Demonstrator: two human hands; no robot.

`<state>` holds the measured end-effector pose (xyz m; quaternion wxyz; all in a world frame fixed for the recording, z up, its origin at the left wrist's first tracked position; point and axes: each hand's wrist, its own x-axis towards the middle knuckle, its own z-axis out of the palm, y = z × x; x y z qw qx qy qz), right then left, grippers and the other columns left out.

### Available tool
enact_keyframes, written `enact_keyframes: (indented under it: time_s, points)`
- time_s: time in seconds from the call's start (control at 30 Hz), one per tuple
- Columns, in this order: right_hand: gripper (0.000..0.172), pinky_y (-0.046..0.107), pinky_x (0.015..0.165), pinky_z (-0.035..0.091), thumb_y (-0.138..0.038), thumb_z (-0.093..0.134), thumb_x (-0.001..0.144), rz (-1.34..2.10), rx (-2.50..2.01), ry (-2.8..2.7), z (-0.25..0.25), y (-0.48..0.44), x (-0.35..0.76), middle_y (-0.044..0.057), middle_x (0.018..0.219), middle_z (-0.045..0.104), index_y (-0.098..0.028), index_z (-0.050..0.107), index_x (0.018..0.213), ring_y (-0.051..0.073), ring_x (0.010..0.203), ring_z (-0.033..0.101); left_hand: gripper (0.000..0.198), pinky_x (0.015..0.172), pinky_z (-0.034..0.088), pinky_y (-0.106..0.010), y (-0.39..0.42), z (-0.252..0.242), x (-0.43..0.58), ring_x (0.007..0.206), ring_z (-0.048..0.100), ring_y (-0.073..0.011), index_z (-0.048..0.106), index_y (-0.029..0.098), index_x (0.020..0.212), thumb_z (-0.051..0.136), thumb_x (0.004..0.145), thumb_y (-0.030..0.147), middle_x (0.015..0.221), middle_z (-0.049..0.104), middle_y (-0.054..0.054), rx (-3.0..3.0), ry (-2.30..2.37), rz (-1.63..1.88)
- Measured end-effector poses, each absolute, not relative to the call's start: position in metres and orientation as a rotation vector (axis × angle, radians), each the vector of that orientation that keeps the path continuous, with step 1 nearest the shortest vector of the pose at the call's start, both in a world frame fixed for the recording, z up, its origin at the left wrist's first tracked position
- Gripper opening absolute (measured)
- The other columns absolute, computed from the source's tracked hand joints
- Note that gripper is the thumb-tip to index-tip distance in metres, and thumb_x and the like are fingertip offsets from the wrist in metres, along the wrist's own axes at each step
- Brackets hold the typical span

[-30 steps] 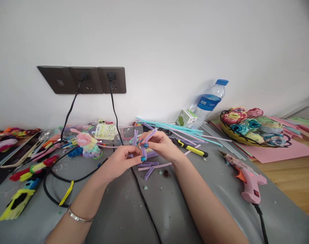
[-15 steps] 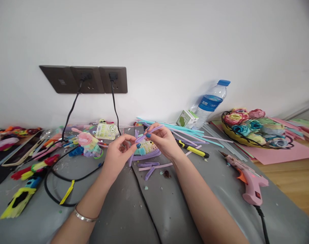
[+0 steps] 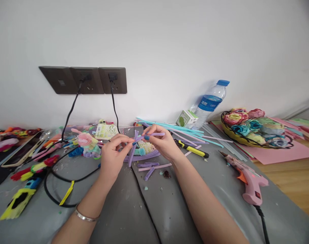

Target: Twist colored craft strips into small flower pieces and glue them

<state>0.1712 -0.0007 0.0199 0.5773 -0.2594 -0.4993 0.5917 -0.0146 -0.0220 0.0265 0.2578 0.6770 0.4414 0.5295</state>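
Note:
Both my hands are raised over a grey mat (image 3: 123, 210) and pinch purple pipe cleaner pieces (image 3: 133, 152) between them. My left hand (image 3: 113, 156) grips the lower stems with thumb and fingers closed. My right hand (image 3: 161, 142) pinches an upper end that sticks out to the right. More purple pieces (image 3: 149, 166) lie on the mat just below my hands, beside a small patterned packet (image 3: 145, 147).
A pink glue gun (image 3: 246, 176) lies at the right with its cord. A yellow utility knife (image 3: 192, 149), long teal and purple sticks (image 3: 174, 129), a water bottle (image 3: 209, 101) and a basket of paper roses (image 3: 251, 127) sit behind. Black cables (image 3: 68, 176) and colourful craft pieces (image 3: 29, 169) crowd the left.
My hands rose a little and spread the purple pieces apart; one end now points right from my right hand, and the stems hang lower from my left.

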Motion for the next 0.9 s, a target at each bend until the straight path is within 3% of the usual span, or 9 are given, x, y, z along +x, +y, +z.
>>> enact_keyframes:
  time_s: [0.2, 0.37, 0.53, 0.73, 0.9]
  points:
    - [0.020, 0.031, 0.074, 0.054, -0.024, 0.081, 0.073, 1.395, -0.603, -1.158, 0.020, -0.001, 0.168, 0.001, 0.090, 0.064, -0.019, 0.061, 0.073, 0.012, 0.073, 0.065, 0.008, 0.058, 0.042, -0.022, -0.021, 0.026, -0.011, 0.071, 0.057, -0.0130, 0.071, 0.021, 0.084, 0.066, 0.078, 0.019, 0.084, 0.066, -0.001, 1.596, 1.135, 1.421]
    - [0.018, 0.033, 0.081, 0.050, -0.025, 0.079, 0.075, 1.277, -0.592, -1.269, 0.018, -0.002, 0.163, 0.002, 0.089, 0.066, -0.019, 0.062, 0.073, 0.015, 0.085, 0.062, 0.021, 0.066, 0.049, -0.022, -0.020, 0.020, -0.004, 0.076, 0.061, -0.0136, 0.070, 0.020, 0.088, 0.076, 0.069, 0.023, 0.090, 0.068, -0.002, 1.236, 0.971, 1.350]
    - [0.016, 0.034, 0.082, 0.048, -0.026, 0.079, 0.075, 1.245, -0.614, -1.337, 0.017, -0.002, 0.161, 0.003, 0.090, 0.066, -0.019, 0.064, 0.074, 0.017, 0.087, 0.062, 0.020, 0.057, 0.046, -0.020, -0.021, 0.019, 0.000, 0.060, 0.055, -0.0089, 0.070, 0.018, 0.080, 0.080, 0.067, 0.029, 0.076, 0.062, 0.001, 1.065, 0.963, 1.375]
    - [0.011, 0.030, 0.080, 0.047, -0.023, 0.077, 0.076, 1.264, -0.574, -1.330, 0.015, -0.001, 0.161, 0.002, 0.091, 0.064, -0.021, 0.067, 0.079, 0.016, 0.087, 0.061, 0.021, 0.057, 0.043, -0.018, -0.020, 0.019, -0.001, 0.063, 0.054, -0.0092, 0.071, 0.018, 0.079, 0.082, 0.065, 0.029, 0.071, 0.060, 0.001, 1.036, 0.977, 1.372]
    - [0.018, 0.030, 0.079, 0.048, -0.025, 0.075, 0.078, 1.310, -0.603, -1.347, 0.018, -0.003, 0.163, 0.002, 0.092, 0.066, -0.023, 0.067, 0.093, 0.016, 0.085, 0.061, 0.025, 0.054, 0.040, -0.017, -0.020, 0.018, -0.001, 0.063, 0.052, -0.0086, 0.070, 0.018, 0.080, 0.083, 0.063, 0.030, 0.072, 0.060, 0.002, 0.993, 1.003, 1.372]
